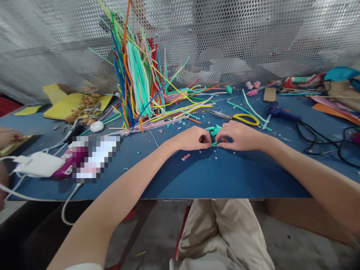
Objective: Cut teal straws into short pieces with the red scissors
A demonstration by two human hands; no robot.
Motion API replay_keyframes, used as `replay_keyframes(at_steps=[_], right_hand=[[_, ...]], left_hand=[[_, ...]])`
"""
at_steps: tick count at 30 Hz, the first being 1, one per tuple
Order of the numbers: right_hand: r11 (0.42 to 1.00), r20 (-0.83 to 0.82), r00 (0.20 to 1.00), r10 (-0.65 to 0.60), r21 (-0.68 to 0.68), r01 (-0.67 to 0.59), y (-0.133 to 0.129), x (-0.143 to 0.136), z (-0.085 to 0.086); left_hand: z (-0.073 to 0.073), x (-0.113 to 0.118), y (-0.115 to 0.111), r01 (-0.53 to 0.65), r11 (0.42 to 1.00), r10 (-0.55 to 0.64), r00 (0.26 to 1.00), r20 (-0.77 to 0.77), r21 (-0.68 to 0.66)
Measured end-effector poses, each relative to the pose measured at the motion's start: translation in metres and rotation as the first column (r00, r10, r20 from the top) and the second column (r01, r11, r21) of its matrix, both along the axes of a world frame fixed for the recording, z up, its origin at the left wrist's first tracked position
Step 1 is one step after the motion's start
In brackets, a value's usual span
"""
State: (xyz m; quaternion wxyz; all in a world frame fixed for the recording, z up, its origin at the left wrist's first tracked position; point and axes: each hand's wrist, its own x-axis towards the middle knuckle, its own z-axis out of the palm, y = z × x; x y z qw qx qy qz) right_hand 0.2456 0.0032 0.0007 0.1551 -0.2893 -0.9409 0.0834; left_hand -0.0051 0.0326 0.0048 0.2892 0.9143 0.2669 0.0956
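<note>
Over the blue table, my left hand [194,138] and my right hand [237,135] face each other with fingertips almost meeting. Both are closed in a pinch on a short green pipe cleaner piece [214,144]. Just behind the fingers lies a small cluster of teal-green pipe cleaner pieces [214,129], partly covered by my right hand. Scissors with yellow handles [246,119] rest right behind my right hand. Small pink pipe cleaner scraps [186,156] are scattered in front of my left hand.
A tall bundle of coloured pipe cleaners [137,78] stands back left, with loose ones around it. On the right lies a blue glue gun [284,113] with a black cord. A power strip [63,165], white charger [42,164] and cables occupy the left. Another person's hand [9,138] shows far left.
</note>
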Motion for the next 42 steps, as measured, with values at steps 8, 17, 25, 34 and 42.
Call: replay_keyframes(at_steps=[8, 17, 25, 34, 42], right_hand=[[1.000, -0.029, 1.000, -0.003, -0.010, 0.002, -0.001, -0.003, -0.001], [0.999, -0.027, 1.000, -0.014, -0.038, 0.013, 0.003, 0.001, 0.000], [0.996, -0.016, 0.999, -0.029, -0.090, 0.027, 0.004, 0.001, 0.001], [0.992, 0.010, 0.999, -0.041, -0.120, 0.042, 0.004, -0.002, 0.001], [0.994, 0.046, 0.998, -0.046, -0.094, 0.050, 0.002, 0.012, 0.015]], left_hand=[[-0.001, 0.001, -0.001, 0.006, 1.000, -0.006, 1.000, -0.018, 0.020], [0.001, 0.002, -0.006, 0.019, 0.970, 0.019, 0.988, -0.154, 0.242], [0.005, 0.000, -0.007, 0.032, 0.925, 0.044, 0.981, -0.190, 0.378], [0.000, 0.002, -0.006, 0.040, 0.921, 0.018, 0.989, -0.144, 0.387], [-0.005, 0.007, -0.005, -0.009, 0.929, 0.070, 0.986, -0.152, 0.371]])
